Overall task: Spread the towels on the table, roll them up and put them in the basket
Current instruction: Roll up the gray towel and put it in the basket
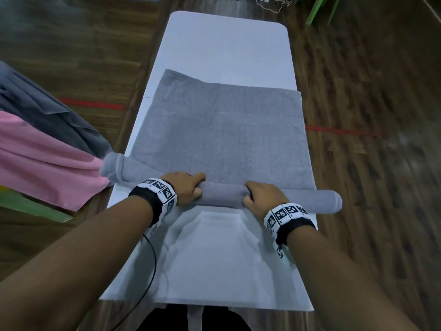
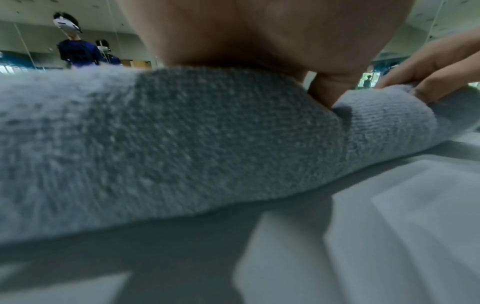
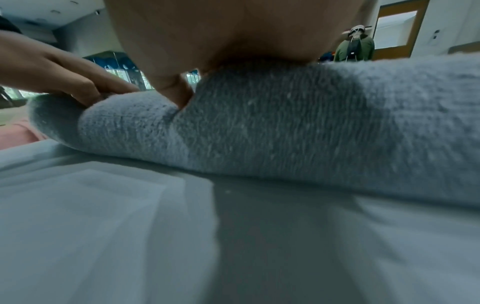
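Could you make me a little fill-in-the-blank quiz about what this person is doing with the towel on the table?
1. The left hand and right hand both grip the rolled part of the ____ towel.
2. The towel lies on a ____ table.
3. Off the table's left side hangs a ____ cloth below a dark grey one.

Missing words: grey; white; pink

Bare forearms, black wristbands ringed with white square-coded marker tiles, thin black cable trailing.
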